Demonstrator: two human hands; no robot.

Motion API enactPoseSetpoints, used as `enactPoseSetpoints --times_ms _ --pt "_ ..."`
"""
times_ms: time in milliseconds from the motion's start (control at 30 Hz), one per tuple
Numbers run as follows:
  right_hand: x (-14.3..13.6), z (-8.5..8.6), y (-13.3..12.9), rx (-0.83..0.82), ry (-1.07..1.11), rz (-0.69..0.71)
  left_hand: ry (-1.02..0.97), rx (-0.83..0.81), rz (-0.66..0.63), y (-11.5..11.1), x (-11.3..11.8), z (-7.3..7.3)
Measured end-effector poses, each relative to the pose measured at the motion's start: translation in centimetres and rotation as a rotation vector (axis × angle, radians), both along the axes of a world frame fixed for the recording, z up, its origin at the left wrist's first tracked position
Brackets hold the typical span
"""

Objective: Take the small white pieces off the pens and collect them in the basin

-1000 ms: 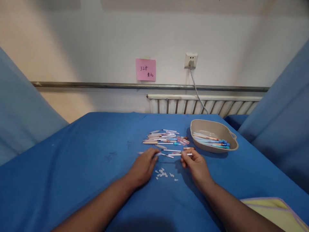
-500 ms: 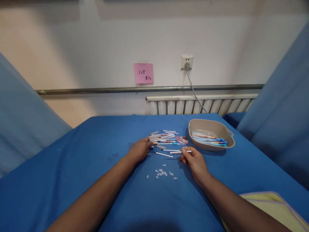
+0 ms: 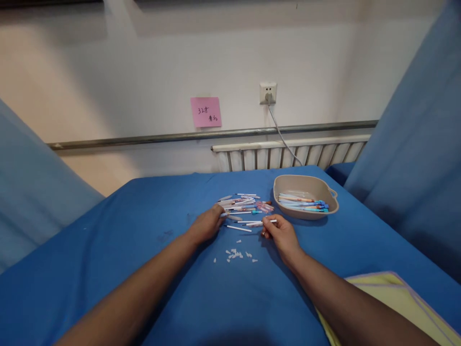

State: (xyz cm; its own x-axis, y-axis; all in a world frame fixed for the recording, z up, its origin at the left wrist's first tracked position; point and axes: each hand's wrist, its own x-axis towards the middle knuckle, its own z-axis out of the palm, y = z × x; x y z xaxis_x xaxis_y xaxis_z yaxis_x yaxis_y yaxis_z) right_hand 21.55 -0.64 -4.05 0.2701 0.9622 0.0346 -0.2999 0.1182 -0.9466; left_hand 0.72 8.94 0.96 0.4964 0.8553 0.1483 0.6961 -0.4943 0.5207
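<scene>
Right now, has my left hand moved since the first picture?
Yes: judged against the pink note on the wall, your left hand has moved forward, away from you, to the left end of the pen parts.

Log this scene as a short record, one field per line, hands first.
Left hand: at the left end of the pen pile; its grip is hard to make out
Right hand: pinching a thin white stick
Loose small parts: white pieces scattered nearer the camera than the pile
Container: tan basin, right of the pile, with pens inside
Surface: blue cover
Cloth: yellow cloth, partly behind the right forearm
Wall: pink note, left of a socket
</scene>
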Motion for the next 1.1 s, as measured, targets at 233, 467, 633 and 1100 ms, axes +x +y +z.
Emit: enactPoseSetpoints --times_ms 233,467,633,1100 --pt "0.0 0.1 -0.8 0.049 -0.064 0.042 -0.48 -0.423 0.033 -5.4 0.5 -1.3" --pt "-0.3 0.2 -1.4 0.07 -0.134 0.097 -0.684 -0.667 0.047 -6.4 0.2 -2.1" --pt "-0.3 0.1 -1.2 0.051 -0.171 0.083 -0.661 -0.675 0.04 -5.8 0.0 -2.4" --pt "-0.5 0.2 -1.2 0.012 -0.204 0.127 -0.584 -0.605 0.008 -6.3 0.4 -2.6"
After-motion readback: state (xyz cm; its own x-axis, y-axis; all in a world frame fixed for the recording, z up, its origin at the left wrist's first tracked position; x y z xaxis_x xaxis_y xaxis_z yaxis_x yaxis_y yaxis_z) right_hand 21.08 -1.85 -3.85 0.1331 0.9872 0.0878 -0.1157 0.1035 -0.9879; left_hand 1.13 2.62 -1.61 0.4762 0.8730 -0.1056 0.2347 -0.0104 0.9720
